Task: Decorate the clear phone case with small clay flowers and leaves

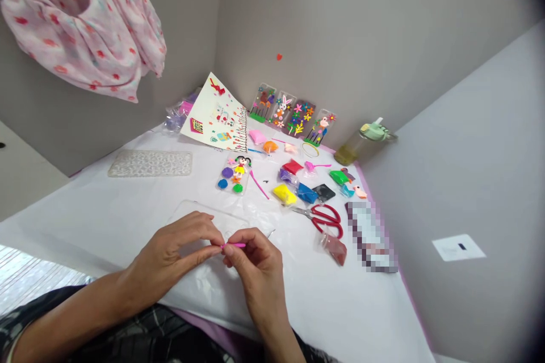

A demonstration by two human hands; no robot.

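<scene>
A thin pink modelling tool (237, 245) lies level between my two hands above the near part of the table. My left hand (181, 247) pinches its left tip between thumb and forefinger; whether a bit of clay is there too is too small to tell. Fingers curled, my right hand (258, 264) grips the tool farther along. Under and behind the hands sits a clear plastic sheet or case (213, 212). Beyond it, a clear phone case (227, 184) carries a clay doll figure (240, 167) and purple, blue and green clay lumps.
Red-handled scissors (326, 215) rest at the right near several clay packets, among them a yellow one (284, 194). A bottle (361, 142) stands by the wall. Several decorated cases (300, 118) lean behind. On the left are a textured mat (151, 163) and a drawn-on sheet (219, 116).
</scene>
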